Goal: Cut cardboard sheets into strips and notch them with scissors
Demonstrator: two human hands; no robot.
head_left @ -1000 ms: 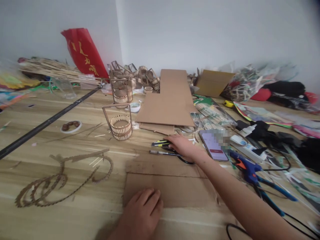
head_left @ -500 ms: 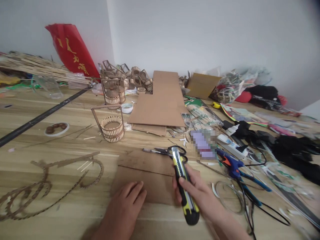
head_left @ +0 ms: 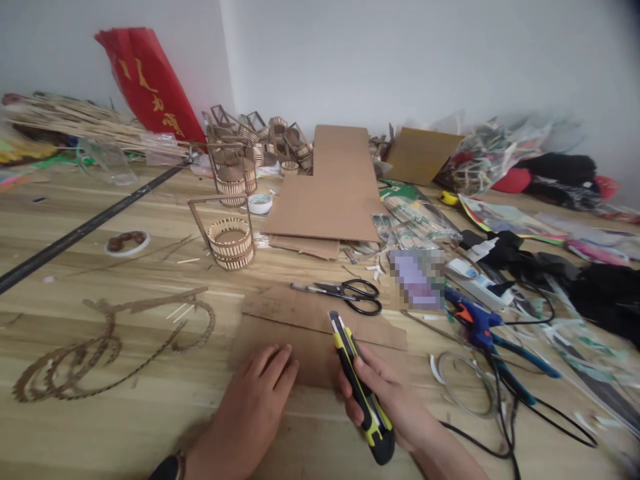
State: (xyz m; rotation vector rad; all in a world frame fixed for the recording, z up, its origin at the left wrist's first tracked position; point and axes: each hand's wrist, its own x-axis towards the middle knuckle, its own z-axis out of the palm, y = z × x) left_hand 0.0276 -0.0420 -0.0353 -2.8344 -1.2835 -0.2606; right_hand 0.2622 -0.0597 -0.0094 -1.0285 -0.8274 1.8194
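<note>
My right hand (head_left: 383, 387) is wrapped round a yellow and black utility knife (head_left: 365, 393), its silver tip pointing away from me and its thumb on the body. Under the knife lies a flat piece of brown cardboard (head_left: 315, 360) with a crease across it. My left hand (head_left: 260, 393) rests on the cardboard's near left part, fingers stretched out and holding nothing. Black-handled scissors (head_left: 357, 291) lie at the cardboard's far edge, a slim pen (head_left: 305, 288) beside their blades.
A small slatted basket (head_left: 231, 247) stands beyond the cardboard, with more baskets behind. Large cardboard sheets (head_left: 325, 207) lie farther back. To the left are coiled brown strips (head_left: 70, 360) and a long black bar (head_left: 95, 223). At right sit a blue glue gun (head_left: 477, 327), blue-handled pliers (head_left: 520, 373) and cables.
The knife has tilted and come down nearer the cardboard, uncovering the scissor handles; its silver end looks shorter. My left hand stays on the cardboard. The view has shifted slightly.
</note>
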